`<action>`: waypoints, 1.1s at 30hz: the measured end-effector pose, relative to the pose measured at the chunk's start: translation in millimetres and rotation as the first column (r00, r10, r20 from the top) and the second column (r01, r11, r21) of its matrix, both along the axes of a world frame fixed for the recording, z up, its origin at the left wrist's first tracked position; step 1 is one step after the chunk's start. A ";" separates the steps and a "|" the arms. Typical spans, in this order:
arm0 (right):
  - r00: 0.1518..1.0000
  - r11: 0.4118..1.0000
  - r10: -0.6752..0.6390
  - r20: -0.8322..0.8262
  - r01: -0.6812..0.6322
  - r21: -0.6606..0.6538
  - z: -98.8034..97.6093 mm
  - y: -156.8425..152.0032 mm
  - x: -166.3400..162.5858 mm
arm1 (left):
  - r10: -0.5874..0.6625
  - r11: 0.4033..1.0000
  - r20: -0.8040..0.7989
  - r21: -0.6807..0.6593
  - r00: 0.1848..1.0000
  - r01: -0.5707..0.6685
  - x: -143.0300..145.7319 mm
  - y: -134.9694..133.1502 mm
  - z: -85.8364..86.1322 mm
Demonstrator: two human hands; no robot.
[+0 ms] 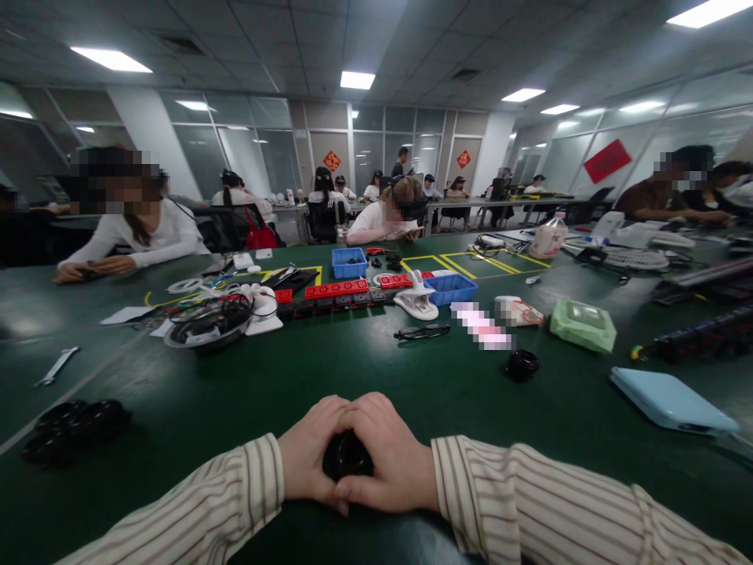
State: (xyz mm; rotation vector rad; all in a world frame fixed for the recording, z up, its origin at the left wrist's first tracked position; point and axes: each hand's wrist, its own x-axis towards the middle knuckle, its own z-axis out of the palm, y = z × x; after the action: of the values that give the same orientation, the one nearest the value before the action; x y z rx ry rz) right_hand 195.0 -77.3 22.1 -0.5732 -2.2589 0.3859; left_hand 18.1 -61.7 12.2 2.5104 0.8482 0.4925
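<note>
Both hands are cupped around a glossy black round part (348, 455) with a ring-like rim, low over the green table. My left hand (307, 451) curls round its left side. Round the right side wraps my right hand (388, 455), and the fingers and thumbs of the two hands meet. Much of the part is hidden by the hands. Similar black round parts (76, 428) sit grouped at the left, and a single one (522, 364) lies to the right beyond my hands.
A metal bowl (176, 339) of cables, blue bins (349, 264), red-and-black socket strips (336, 290), glasses (422, 333), a green wipes pack (582, 323) and a light-blue case (671, 399) lie on the table (282, 377). A wrench (59, 366) is at left. Several people sit around.
</note>
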 end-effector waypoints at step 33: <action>0.999 0.997 0.028 0.029 -0.026 -0.079 1.2 5.9 0.4 | 0.103 0.995 -0.027 -0.008 0.994 -0.103 1.7 1.2 -3.4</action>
State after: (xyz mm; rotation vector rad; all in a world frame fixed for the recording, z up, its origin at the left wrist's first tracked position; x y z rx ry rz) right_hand 195.3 -71.4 23.3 -0.5934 -2.2903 0.4849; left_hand 19.8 -60.5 8.8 2.4793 0.9921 0.4885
